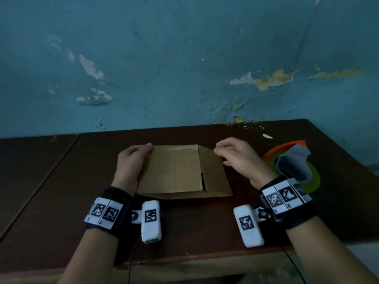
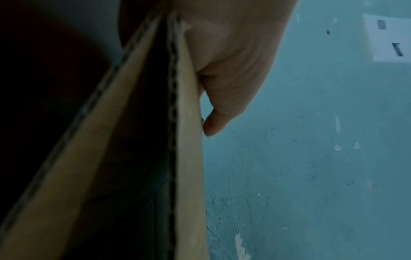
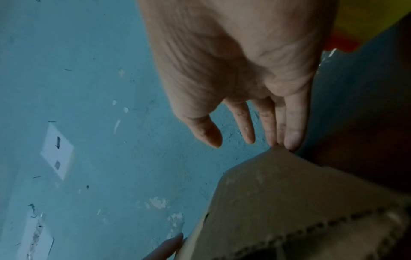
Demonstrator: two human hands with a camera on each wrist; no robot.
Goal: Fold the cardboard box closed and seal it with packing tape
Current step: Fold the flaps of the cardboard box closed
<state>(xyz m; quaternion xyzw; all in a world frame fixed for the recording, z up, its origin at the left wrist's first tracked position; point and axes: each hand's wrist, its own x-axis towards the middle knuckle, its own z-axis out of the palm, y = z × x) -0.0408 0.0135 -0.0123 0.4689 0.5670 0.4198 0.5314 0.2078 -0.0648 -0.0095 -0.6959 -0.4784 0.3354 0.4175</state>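
Note:
A brown cardboard box sits on the dark table in front of me. Its top looks folded flat, and a right flap slopes down to the table. My left hand grips the box's left edge. Its thumb lies on the outer face of the cardboard, and its fingers are hidden. My right hand hovers at the right flap's far corner. Its straight fingertips touch the corner of that flap.
Right of the box lie an orange tape roll and a yellow-green roll, with a grey object on top. A peeling blue wall stands close behind the table. The table's front edge runs just under my wrists.

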